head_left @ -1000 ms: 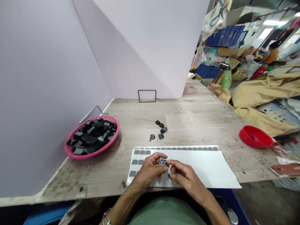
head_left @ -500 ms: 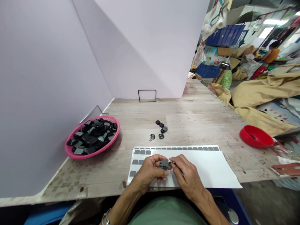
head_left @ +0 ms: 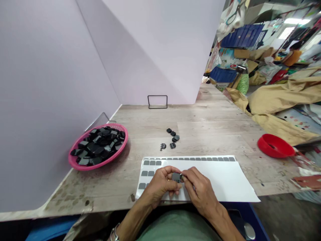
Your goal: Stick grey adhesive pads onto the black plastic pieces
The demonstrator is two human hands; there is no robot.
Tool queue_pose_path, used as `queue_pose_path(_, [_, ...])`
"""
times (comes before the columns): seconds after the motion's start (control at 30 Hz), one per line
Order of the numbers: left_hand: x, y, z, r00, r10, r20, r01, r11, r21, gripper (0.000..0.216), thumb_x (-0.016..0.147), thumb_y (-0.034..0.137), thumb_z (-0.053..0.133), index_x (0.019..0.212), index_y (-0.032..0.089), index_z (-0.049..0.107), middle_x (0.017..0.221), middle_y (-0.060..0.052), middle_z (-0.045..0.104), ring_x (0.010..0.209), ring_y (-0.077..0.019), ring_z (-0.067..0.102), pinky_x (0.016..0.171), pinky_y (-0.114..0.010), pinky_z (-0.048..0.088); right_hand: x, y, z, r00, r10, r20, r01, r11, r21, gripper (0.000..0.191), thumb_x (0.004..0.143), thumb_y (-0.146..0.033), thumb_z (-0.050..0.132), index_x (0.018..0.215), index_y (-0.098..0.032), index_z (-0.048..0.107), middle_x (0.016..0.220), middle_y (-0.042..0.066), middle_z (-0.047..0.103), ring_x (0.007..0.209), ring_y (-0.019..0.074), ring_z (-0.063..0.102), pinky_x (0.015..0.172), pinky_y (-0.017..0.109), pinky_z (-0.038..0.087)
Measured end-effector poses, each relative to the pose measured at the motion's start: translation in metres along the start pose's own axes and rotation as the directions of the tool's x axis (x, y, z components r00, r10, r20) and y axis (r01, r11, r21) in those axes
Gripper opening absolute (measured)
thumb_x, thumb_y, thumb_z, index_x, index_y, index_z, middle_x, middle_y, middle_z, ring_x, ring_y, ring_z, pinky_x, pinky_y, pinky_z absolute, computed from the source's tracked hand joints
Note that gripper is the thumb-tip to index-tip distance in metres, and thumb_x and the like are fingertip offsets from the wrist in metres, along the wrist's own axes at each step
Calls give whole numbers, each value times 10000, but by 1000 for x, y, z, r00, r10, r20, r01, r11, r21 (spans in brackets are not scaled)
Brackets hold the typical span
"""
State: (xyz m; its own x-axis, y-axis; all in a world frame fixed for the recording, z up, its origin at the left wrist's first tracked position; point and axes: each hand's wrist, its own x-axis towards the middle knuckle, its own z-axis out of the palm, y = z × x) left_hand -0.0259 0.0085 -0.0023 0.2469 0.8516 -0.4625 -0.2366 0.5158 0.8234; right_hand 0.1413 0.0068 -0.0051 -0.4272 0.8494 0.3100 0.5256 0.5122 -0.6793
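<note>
Head cam: wood-look table [head_left: 213,120] stretches out past both hands, white sheet [head_left: 220,177] right under them, with gray patches [head_left: 144,173] on it beside the left hand. Pink basket [head_left: 72,161], well left of both hands, is heaped with black pieces [head_left: 94,147].

So how far along?

Loads left, going by that heap. Can't tell what's finished; I'd call it midway through one piece.

And the hands?

Left hand [head_left: 162,180] is curled, thumb and fingers pinched round something. Right hand [head_left: 200,189] angles in opposite, fingertips bunched almost together; can't tell if they grip anything.

Pinched round what?

Gray-faced piece [head_left: 176,177], over the sheet between the hands, right fingertips at its edge. Few loose pieces [head_left: 173,145] lie beyond the hands.
</note>
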Motion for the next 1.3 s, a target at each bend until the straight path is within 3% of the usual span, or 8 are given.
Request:
queue_pose_path(0.57, [-1, 1, -3, 997, 52, 54, -53, 998, 16, 349, 649, 259, 735, 929, 110, 587, 547, 27, 599, 428, -89, 553, 383, -161, 364, 2, 0, 1, 999, -3, 53, 7, 998, -70, 204, 936, -170, 345, 910, -186, 547, 831, 50, 536, 754, 173, 530, 677, 305, 447])
queue_pose_path(0.83, [-16, 3, -8, 971, 211, -111, -179, 952, 250, 153, 735, 246, 581, 800, 117, 632, 637, -3, 621, 424, -63, 472, 415, -181, 340, -10, 28, 13, 960, -277, -40, 252, 917, -309, 238, 949, -271, 346, 1027, -215, 563, 846, 51, 626, 767, 169, 626, 646, 240, 491])
queue_pose_path(0.9, [-27, 21, -22, 899, 371, -232, -245, 866, 435, 162, 778, 245, 535, 833, 139, 645, 665, 2, 622, 499, -82, 504, 467, -189, 374, -9, 37, 11, 956, -283, -71, 240, 900, -365, 257, 953, -300, 333, 996, -226, 575, 840, 42, 640, 735, 159, 637, 585, 220, 483])
queue_pose_path(0.97, [-42, 46, -44, 762, 548, -345, -224, 723, 653, 199, 826, 272, 489, 865, 159, 648, 717, -9, 639, 602, -116, 554, 549, -214, 427, -8, 40, 8, 976, -201, -82, 157, 914, -374, 276, 956, -326, 318, 956, -231, 577, 848, 32, 641, 706, 146, 636, 535, 210, 471])
queue_pose_path(1.07, [-61, 86, -86, 426, 793, -436, 45, 463, 885, 294, 881, 325, 423, 1016, 163, 627, 915, -72, 676, 805, -196, 617, 763, -325, 475, -7, 33, 4, 999, -50, -12, 43, 938, -345, 286, 953, -347, 312, 958, -239, 577, 865, 25, 632, 734, 157, 631, 563, 232, 477])
queue_pose_path(1.13, [-66, 103, -111, 253, 907, -336, 259, 271, 927, 378, 895, 336, 398, 1152, 121, 573, 1186, -162, 589, 1095, -288, 538, 944, -438, 398, -6, 31, 0, 999, 52, 7, -47, 942, -332, 289, 947, -338, 309, 1001, -239, 574, 899, 28, 630, 773, 170, 628, 593, 251, 481])
queue_pose_path(1.2, [-66, 104, -124, 205, 948, -244, 382, 152, 912, 469, 898, 390, 401, 1242, 91, 512, 1337, -220, 454, 1255, -356, 394, 1025, -528, 297, -8, 35, -9, 985, 172, -17, -169, 935, -312, 290, 934, -333, 319, 1040, -240, 572, 946, 29, 631, 792, 172, 629, 624, 262, 486])
queue_pose_path(1.3, [-57, 77, -122, 336, 942, -31, 238, -53, 970, 512, 898, 431, 408, 1309, 129, 448, 1391, -197, 403, 1318, -343, 322, 1064, -523, 271, -24, 53, -34, 934, 341, -109, -358, 899, -251, 306, 907, -354, 351, 1072, -234, 579, 964, 32, 628, 808, 172, 629, 687, 269, 492])
